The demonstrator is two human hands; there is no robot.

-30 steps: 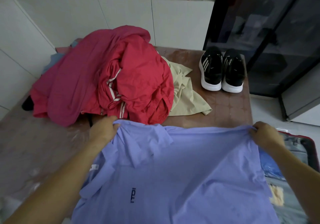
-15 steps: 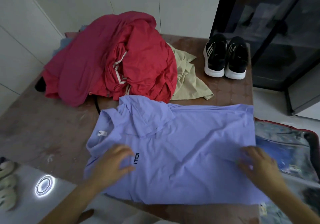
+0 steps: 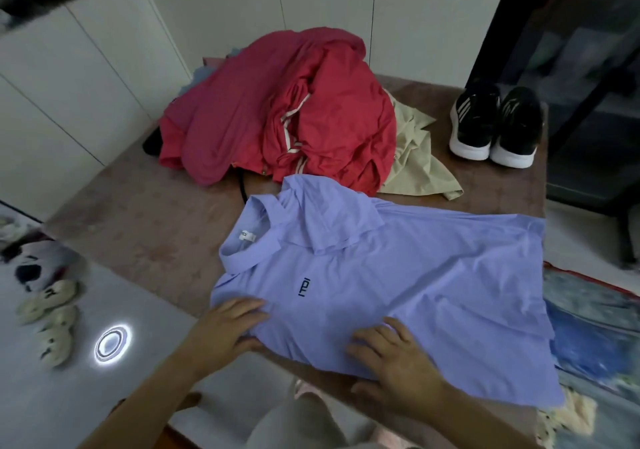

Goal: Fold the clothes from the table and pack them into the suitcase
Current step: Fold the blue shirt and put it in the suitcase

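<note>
Purple shirt [image 3: 408, 275] lies spread on the table [image 3: 138, 226], right edge overhanging the suitcase [image 3: 595, 313]. My left hand [image 3: 228, 330] and right hand [image 3: 398, 365] rest flat, fingers straight, pressing its near edge.

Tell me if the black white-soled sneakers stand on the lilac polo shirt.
No: the black white-soled sneakers stand on the brown table, well apart from the lilac polo shirt.

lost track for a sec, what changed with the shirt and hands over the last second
The left hand and right hand let go of the far edge of the shirt, which went down flat on the table. They then drew back to rest on its near edge, the right sliding left. The red pile and shoes stayed put.
</note>
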